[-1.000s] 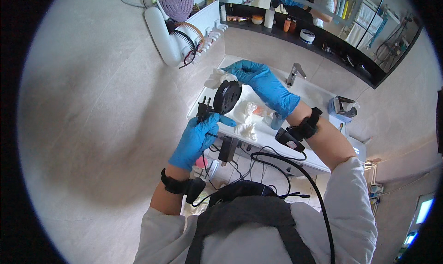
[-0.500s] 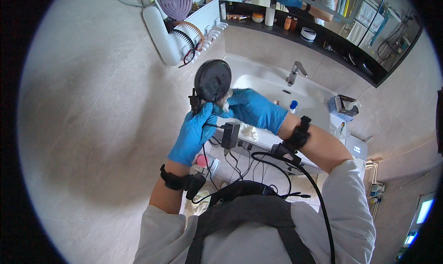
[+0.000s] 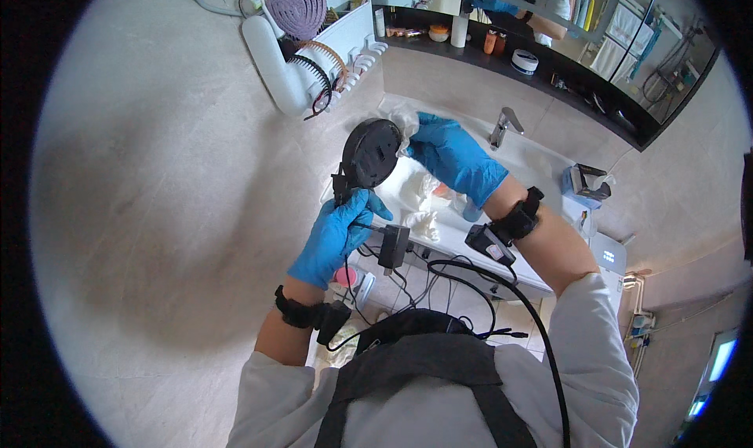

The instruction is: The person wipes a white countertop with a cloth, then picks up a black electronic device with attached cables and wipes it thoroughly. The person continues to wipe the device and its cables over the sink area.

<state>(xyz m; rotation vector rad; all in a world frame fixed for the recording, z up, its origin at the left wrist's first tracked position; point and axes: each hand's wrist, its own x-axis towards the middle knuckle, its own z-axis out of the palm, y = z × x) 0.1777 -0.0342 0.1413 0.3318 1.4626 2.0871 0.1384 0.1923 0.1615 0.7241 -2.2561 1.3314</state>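
Observation:
My left hand [image 3: 336, 240], in a blue glove, is closed around the black bracket at the lower end of a round black disc [image 3: 371, 152]. The disc is held up and tilted over the left end of the white washbasin [image 3: 533, 159]. My right hand [image 3: 455, 156], also in a blue glove, pinches a crumpled white tissue [image 3: 405, 125]. The tissue touches the disc's upper right rim. Beside my left hand is a small dark box [image 3: 394, 246] with a thin cable. Crumpled white tissues [image 3: 423, 224] lie at the basin's front edge, partly below my right hand.
Behind the basin are a chrome faucet [image 3: 504, 126] and a black shelf [image 3: 494, 58] with jars and bottles. A white wall rack [image 3: 274, 72] holds a purple hairbrush [image 3: 296, 9]. To the right sits a tissue box [image 3: 587, 183]. Black cables [image 3: 522, 299] hang near my waist.
My right hand has moved up with the tissue, from the disc's lower right side to its upper right rim. The disc and my left hand have shifted slightly down and right.

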